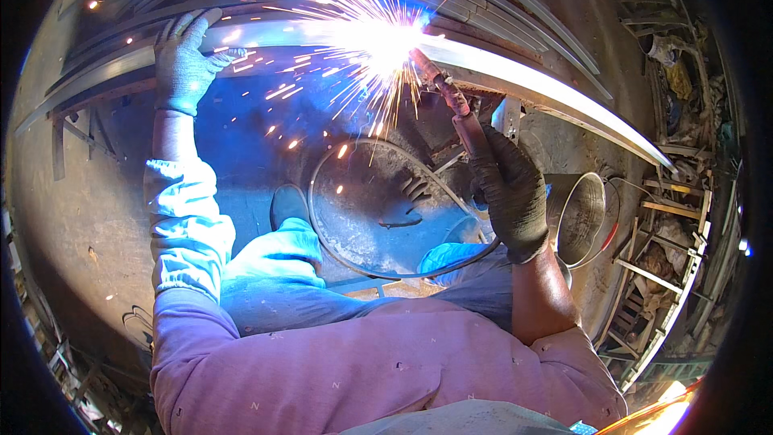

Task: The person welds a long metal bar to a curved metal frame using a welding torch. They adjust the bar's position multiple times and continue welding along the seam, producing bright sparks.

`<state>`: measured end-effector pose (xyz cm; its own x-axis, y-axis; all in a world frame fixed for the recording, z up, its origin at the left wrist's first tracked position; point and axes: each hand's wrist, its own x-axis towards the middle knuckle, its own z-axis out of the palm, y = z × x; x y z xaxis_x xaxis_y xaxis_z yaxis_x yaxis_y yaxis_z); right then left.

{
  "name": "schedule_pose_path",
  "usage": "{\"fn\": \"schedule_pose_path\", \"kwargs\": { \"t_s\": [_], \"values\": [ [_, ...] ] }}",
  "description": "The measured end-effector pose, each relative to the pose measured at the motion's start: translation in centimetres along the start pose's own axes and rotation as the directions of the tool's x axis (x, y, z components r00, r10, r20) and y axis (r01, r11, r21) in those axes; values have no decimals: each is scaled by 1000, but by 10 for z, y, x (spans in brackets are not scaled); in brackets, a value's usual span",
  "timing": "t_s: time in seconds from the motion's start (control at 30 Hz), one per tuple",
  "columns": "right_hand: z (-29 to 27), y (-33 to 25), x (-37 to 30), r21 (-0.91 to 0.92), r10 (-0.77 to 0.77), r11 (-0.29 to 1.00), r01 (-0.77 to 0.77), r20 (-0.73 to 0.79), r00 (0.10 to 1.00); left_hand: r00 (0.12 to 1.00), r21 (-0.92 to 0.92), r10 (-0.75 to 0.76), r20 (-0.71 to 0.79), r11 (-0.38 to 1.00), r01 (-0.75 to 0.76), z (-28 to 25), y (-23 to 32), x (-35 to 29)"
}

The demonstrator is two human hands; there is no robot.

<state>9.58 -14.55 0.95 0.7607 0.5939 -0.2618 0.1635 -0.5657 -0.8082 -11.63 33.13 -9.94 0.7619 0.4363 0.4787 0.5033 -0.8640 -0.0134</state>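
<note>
Head view: sparks fly as a long metal strip [531, 80] is welded above the floor

The strip spans the frame; the gloved left hand [187, 60] lies spread, pressing it down; the gloved right hand [509, 185] is wrapped around the electrode holder [451, 97], its tip at the arc [386, 36]; welding looks mid-run; glare hides the seam, so finished length is unclear.
</note>
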Motion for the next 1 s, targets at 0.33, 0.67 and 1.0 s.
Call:
{"fn": "schedule_pose_path", "kwargs": {
  "t_s": [0.33,0.67,1.0],
  "values": [
    [-1,-4,-1,9,37,999,-37,18,999,997,-48,38,-72,998,-41,-5,5,2],
    [1,-10,-2,63,52,996,-55,43,998,997,-110,19,-77,994,-27,-4,6,3],
    [3,-5,-3,12,-25,1000,25,11,1000,997,-127,12,-81,992,-22,-5,7,2]
  ]
}}
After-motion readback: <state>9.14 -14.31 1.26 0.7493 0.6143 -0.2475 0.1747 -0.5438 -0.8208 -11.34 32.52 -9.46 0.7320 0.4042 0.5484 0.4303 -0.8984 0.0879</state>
